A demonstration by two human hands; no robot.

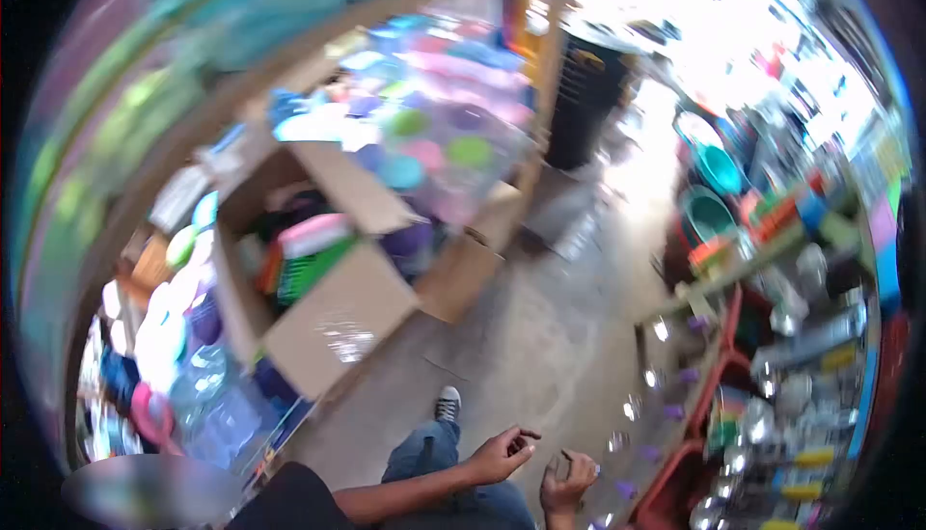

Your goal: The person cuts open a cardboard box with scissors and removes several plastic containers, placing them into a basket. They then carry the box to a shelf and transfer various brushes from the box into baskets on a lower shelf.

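My left hand (500, 455) is held out in front of my body above my jeans (413, 451), with its fingers loosely bent and apart. No object shows in it. Close by on the right, my right hand (569, 480) is raised with its fingers curled and a gap between thumb and forefinger; it too appears to hold nothing. The two hands are near each other but do not touch. Below them, one sneaker (448, 405) stands on the concrete floor (492, 352).
An opened cardboard box (338, 323) with a green basket (313, 270) inside stands on the left among plastic wares. Shelves with red bins (721, 385) and glassware line the right. Teal basins (709, 214) and a dark tall bin (584, 96) stand farther along the aisle.
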